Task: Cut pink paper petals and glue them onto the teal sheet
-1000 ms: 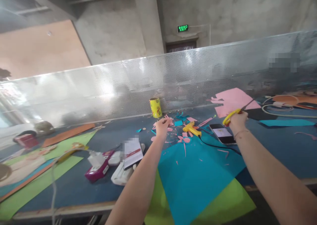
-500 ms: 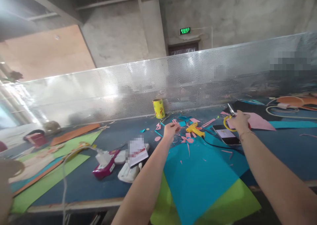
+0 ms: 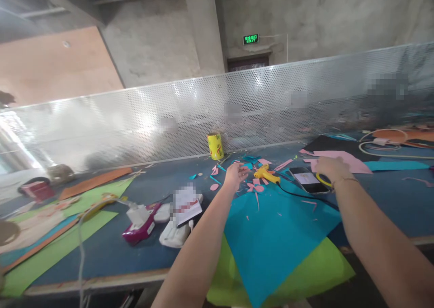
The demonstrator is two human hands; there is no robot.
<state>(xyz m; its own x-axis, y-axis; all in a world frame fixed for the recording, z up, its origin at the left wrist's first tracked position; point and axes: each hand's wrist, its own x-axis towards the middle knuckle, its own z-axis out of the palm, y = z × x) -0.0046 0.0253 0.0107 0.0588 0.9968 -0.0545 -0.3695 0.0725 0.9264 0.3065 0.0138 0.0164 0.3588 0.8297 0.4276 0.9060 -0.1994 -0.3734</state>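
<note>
My left hand hovers over paper scraps left of a yellow glue gun. Its fingers are loosely apart, and I see nothing held in them. My right hand is over a pink sheet, closed on a pair of scissors. One yellow handle loop of the scissors shows below the hand; the blades are hidden. A phone with a lit screen lies just left of that hand. Before me a large blue sheet overlaps a green sheet.
A yellow cylindrical container stands near the perforated metal screen. To the left lie a magenta power adapter, a white power strip and coloured sheets. The glue gun's black cord crosses the blue sheet.
My right hand has turned and lowered toward the pink sheet, so the scissors' blades no longer show. The fingers of my left hand have spread slightly. The view has shifted a little.
</note>
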